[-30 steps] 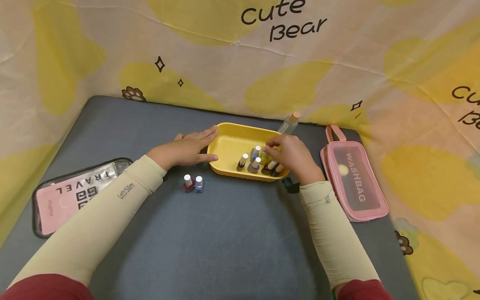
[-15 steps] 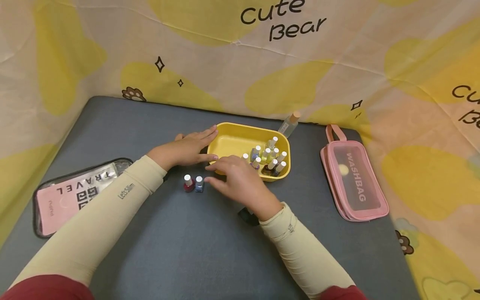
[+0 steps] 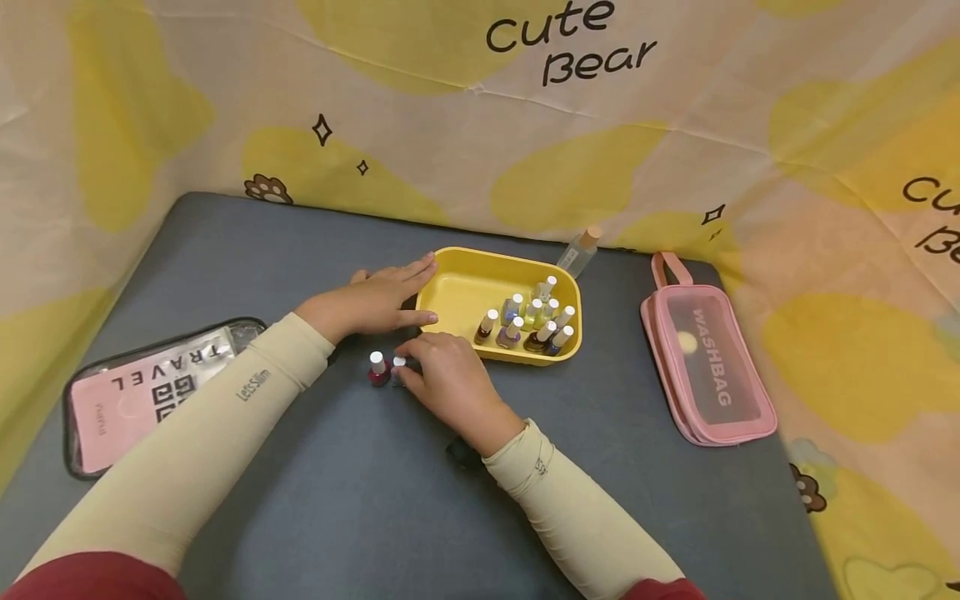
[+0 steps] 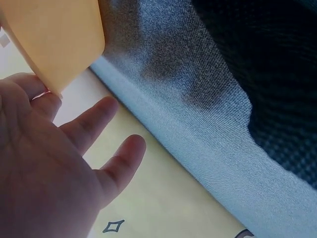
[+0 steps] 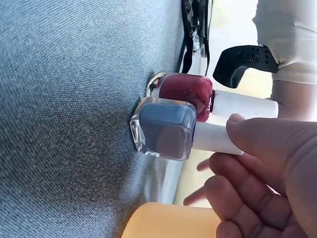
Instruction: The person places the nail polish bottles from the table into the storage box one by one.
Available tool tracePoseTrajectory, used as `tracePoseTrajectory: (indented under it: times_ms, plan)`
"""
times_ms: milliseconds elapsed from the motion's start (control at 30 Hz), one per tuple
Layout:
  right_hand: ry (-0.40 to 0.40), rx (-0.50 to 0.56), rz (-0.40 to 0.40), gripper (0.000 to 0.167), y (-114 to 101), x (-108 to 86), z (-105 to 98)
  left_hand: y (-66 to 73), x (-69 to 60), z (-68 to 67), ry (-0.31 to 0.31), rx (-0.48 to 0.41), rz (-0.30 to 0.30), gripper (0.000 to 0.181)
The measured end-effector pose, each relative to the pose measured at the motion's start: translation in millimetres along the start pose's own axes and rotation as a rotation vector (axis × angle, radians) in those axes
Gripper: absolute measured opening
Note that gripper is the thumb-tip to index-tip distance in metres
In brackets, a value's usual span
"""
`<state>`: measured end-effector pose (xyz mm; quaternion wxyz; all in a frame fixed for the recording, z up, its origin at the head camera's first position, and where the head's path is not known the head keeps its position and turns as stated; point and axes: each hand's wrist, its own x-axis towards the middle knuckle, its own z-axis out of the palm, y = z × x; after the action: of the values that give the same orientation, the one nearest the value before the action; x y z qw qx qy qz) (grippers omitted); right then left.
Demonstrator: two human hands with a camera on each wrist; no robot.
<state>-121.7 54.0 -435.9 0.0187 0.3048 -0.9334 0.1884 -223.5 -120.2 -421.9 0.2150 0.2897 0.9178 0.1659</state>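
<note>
In the head view, my right hand is over a small nail polish bottle with grey-blue polish. The right wrist view has the thumb and a finger pinching its white cap, while the bottle stands on the table. Close beside it stands a dark red nail polish bottle with a white cap. My left hand rests with thumb and fingertips at the left end of a yellow tray; two fingers stretch free in the left wrist view. Several white-capped nail polish bottles stand in the tray's right part.
A clear bottle with a wood-coloured cap stands behind the tray's right end. A pink wash bag lies at the right, a clear-and-pink travel pouch at the left. Printed cloth hangs behind the blue-grey table.
My right hand has moved left out of the tray to the grey-blue nail polish bottle and now pinches its cap. The left hand stays at the tray's end.
</note>
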Motion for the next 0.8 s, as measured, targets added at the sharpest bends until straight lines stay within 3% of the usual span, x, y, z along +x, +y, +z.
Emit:
tracePoseTrajectory:
  times_ms: [433, 633, 800]
  plan:
    - [0.009, 0.062, 0.011, 0.016, 0.3, -5.1, -14.1, -0.5, 1.0, 1.8, 0.001, 0.001, -0.01, 0.093]
    - [0.009, 0.119, 0.074, 0.016, -0.5, -13.0, -64.1, -0.6, 0.3, 1.1, 0.003, -0.006, -0.014, 0.094]
    - [0.093, 0.135, 0.144, 0.017, 13.7, -13.5, -115.8, -0.8, 0.8, 1.5, -0.003, -0.004, -0.01, 0.092]
